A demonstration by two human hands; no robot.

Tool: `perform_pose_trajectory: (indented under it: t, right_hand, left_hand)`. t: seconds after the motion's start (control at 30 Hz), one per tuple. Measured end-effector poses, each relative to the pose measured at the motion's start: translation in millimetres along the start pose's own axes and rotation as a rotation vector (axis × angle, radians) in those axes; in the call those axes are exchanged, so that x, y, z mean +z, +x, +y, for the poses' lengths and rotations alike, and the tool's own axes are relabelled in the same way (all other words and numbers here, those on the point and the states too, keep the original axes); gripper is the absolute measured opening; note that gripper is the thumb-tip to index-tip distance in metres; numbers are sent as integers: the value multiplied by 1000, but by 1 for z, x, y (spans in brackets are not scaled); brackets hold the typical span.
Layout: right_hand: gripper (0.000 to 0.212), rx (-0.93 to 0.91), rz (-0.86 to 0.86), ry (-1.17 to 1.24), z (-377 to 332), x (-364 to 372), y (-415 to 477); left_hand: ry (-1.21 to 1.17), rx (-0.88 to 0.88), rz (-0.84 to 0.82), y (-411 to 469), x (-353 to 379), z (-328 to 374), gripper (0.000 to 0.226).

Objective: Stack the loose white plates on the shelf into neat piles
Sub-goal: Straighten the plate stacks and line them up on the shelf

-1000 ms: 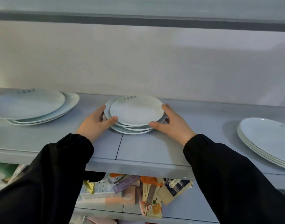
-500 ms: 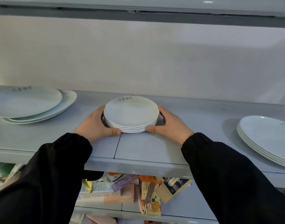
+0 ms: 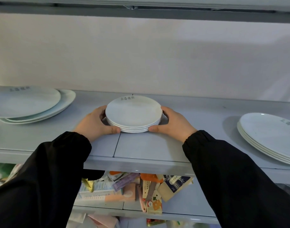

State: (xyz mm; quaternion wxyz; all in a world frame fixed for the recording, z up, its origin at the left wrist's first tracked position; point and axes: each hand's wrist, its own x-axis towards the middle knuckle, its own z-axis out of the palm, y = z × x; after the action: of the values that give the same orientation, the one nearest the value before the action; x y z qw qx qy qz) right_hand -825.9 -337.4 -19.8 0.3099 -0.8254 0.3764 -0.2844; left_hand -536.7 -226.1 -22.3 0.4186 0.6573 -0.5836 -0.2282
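A pile of several small white plates (image 3: pixel 133 112) sits in the middle of the grey shelf (image 3: pixel 149 148), its edges lined up evenly. My left hand (image 3: pixel 95 122) cups the pile's left side, thumb at the front rim and fingers curled round the back. My right hand (image 3: pixel 174 122) cups the right side the same way. A loose pile of large white plates (image 3: pixel 25 102) lies at the far left, the plates offset from one another. Another pile of large plates (image 3: pixel 269 134) lies at the far right, cut off by the frame.
The shelf's back wall (image 3: pixel 141 63) stands close behind the plates and an upper shelf (image 3: pixel 141 7) runs overhead. Below, a lower shelf holds a jumble of boxes and packets (image 3: pixel 132 190). Bare shelf surface lies between the piles.
The small plates were offset from each other a second ago. Both hands closed in on the pile's sides and the plates now sit squarely aligned.
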Motion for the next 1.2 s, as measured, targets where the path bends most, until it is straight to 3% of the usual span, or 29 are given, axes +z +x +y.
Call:
perform_pose_trajectory:
  t: [0.27,0.53,0.63,0.77,1.2]
  right_hand:
    - [91,43,4,3,6,-18,-20]
    - [87,68,63,-25,23,-56,-65]
    - [80,78,85,-18,26,-69,-84]
    - [90,95,106,-28,37,-84,-104]
    - [94,132,171,-62,50,-108,-148]
  left_hand:
    - [157,5,-31,-2,15,18,102]
    - [228,32,-76,-6,61,49,107]
    - [228,45,-92,-10,77,61,108]
    - [233,63,-118,-14,96,77,106]
    - [219,117,-165,-32,132,101,99]
